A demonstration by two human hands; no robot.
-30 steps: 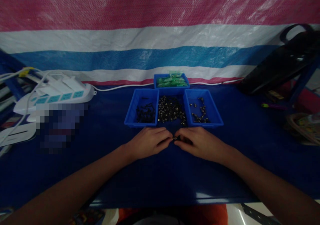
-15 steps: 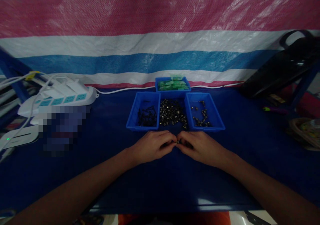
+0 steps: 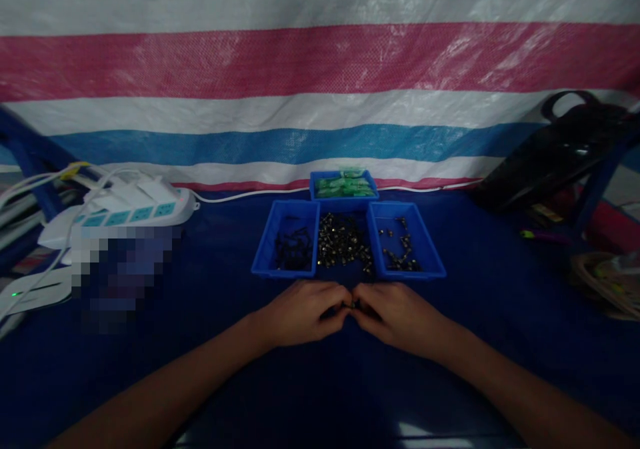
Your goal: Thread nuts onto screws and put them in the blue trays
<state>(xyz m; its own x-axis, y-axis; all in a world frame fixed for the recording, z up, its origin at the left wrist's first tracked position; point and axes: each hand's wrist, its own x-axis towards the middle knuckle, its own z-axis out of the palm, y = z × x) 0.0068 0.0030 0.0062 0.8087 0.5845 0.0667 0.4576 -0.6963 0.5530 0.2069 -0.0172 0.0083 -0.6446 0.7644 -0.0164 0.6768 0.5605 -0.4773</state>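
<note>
Now my left hand (image 3: pixel 300 312) and right hand (image 3: pixel 397 314) meet fingertip to fingertip — both pinched on one small metal part (image 3: pixel 353 304); blue trays (image 3: pixel 285 272) just beyond.

a tiny dark metal part (image 3: pixel 353 304), pinched between both hands' fingertips, sits just above the blue table, mostly hidden.

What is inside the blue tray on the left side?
The left blue tray holds a small heap of dark parts, too small to identify. The tray floor beneath the heap is hidden.
</note>
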